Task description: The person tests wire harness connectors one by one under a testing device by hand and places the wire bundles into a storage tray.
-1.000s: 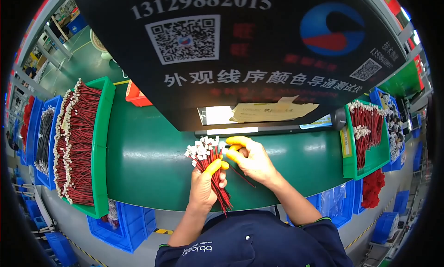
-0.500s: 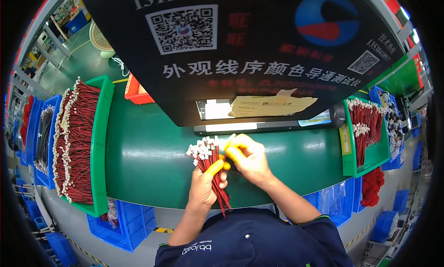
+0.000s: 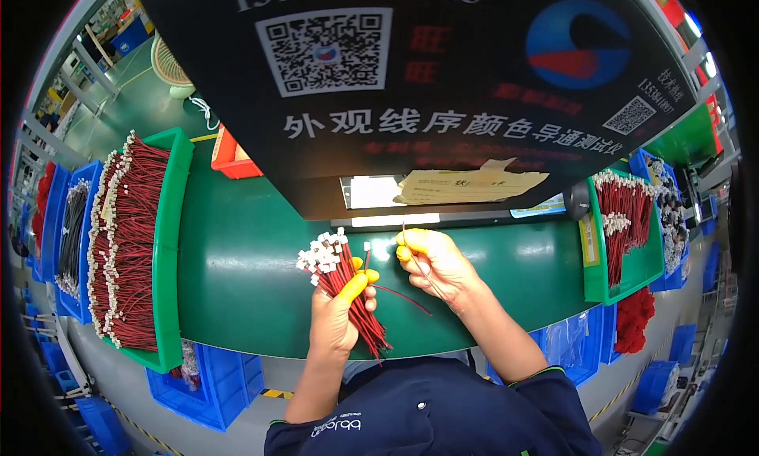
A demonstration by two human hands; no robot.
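My left hand [image 3: 341, 307], with yellow finger covers, is closed around a bundle of red-and-black wire leads [image 3: 354, 318]. Their white connectors [image 3: 320, 254] fan out above the thumb, and the loose tails hang below the palm. One separate lead stands out from the bundle, its small white connector [image 3: 366, 247] raised beside the fingertips and its tail reaching right. To the right, my right hand [image 3: 444, 273], also with yellow fingertips, pinches a single thin wire lead [image 3: 427, 276]. One end of that lead pokes up past the fingers. No connector shows on it.
A black tester housing [image 3: 348, 156] overhangs the green table [image 3: 245, 274]. Green bins of wire leads stand at left [image 3: 168, 258] and right [image 3: 644, 278]. Blue crates [image 3: 237, 385] sit below the table edge, and a red tray [image 3: 237, 160] lies behind.
My right hand has moved slightly right, away from the bundle, with a single lead in its fingers. My left hand and the bundle have shifted a little left. One lead now stands apart from the bundle.
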